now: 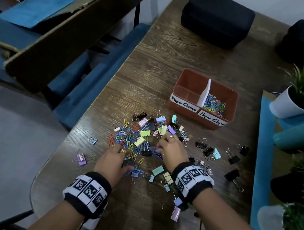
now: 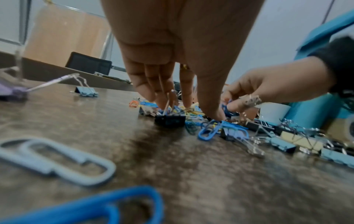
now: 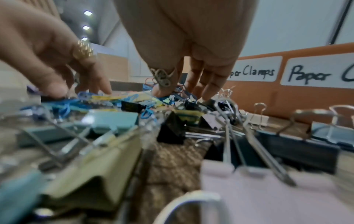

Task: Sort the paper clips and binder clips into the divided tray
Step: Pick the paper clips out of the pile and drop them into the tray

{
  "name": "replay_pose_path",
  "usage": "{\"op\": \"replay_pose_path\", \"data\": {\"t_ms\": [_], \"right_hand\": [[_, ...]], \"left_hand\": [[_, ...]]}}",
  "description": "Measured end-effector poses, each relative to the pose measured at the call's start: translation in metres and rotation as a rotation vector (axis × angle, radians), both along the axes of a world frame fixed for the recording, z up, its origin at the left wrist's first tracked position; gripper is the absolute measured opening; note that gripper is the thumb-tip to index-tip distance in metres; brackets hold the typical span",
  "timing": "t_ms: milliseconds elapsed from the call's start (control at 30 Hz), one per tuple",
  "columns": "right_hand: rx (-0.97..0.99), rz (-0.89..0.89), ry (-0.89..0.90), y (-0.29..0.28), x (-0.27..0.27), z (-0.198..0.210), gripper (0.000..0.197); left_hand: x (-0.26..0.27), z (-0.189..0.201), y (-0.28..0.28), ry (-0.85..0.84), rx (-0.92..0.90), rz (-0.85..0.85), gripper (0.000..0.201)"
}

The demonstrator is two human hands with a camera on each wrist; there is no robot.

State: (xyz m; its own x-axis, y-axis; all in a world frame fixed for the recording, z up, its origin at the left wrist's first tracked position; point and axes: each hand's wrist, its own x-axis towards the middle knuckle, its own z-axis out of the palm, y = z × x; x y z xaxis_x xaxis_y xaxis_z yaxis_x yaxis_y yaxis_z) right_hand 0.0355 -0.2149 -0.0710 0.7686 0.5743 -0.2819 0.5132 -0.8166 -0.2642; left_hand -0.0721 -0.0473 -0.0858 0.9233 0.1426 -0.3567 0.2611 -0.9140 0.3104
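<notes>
1. Tray [image 1: 173, 90]: orange, split by a white divider. Side labelled "Paper Clips" holds a mound of coloured clips [image 1: 214, 104]; side labelled "Paper Clamps" looks bare.
2. Pile [image 1: 140, 135]: mixed paper clips and binder clips on the table [image 1: 156, 56], just short of the tray's labelled wall. Loose binder clips lie scattered around it.
3. Left hand [image 1: 115, 160]: on the pile's edge farthest from the tray. Fingers point down, tips on the clips; thumb presses near a blue paper clip [image 2: 208, 133]. Nothing visibly pinched; reads as raking.
4. Right hand [image 1: 171, 149]: on the pile's tray side. Wrist views show thumb and a finger curled round blue paper clips [image 3: 182, 92]; how many, cannot tell. Other fingers reach down, straighter.
5. Key relation: tray lies ahead of both hands, beyond the pile. Right hand is nearer it.
6. Judgement: the right-hand pinch goes forward to the already-filled side; tangled clips may drag a binder clip along.
</notes>
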Motion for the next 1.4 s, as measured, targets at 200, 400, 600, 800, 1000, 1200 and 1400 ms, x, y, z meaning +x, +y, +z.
{"op": "replay_pose_path", "data": {"t_ms": [200, 400, 600, 800, 1000, 1200, 1400], "right_hand": [[0.258, -0.298, 0.223, -0.018, -0.014, 0.015, 0.013], [0.555, -0.498, 0.503, -0.027, -0.021, 0.016, 0.032], [0.467, -0.537, 0.619, -0.025, -0.011, 0.011, 0.011], [0.8, -0.716, 0.913, -0.016, -0.01, 0.016, 0.015], [0.758, -0.783, 1.064, -0.011, -0.018, 0.017, 0.035], [0.574, -0.627, 0.951, -0.005, -0.028, 0.014, 0.031], [0.572, -0.592, 1.057, 0.009, -0.037, 0.007, 0.028]], "left_hand": [[0.008, 0.006, -0.02, 0.065, 0.099, -0.098, 0.045], [0.01, 0.002, -0.028, 0.112, 0.014, -0.078, 0.03], [0.014, 0.004, -0.025, 0.195, -0.002, -0.042, 0.032], [0.014, 0.002, -0.019, 0.173, -0.071, -0.038, 0.021], [0.01, 0.019, -0.001, -0.014, -0.3, 0.166, 0.009], [0.003, 0.017, 0.028, -0.054, -0.739, 0.388, 0.023], [-0.003, 0.017, 0.033, 0.051, -0.959, 0.515, 0.012]]}}
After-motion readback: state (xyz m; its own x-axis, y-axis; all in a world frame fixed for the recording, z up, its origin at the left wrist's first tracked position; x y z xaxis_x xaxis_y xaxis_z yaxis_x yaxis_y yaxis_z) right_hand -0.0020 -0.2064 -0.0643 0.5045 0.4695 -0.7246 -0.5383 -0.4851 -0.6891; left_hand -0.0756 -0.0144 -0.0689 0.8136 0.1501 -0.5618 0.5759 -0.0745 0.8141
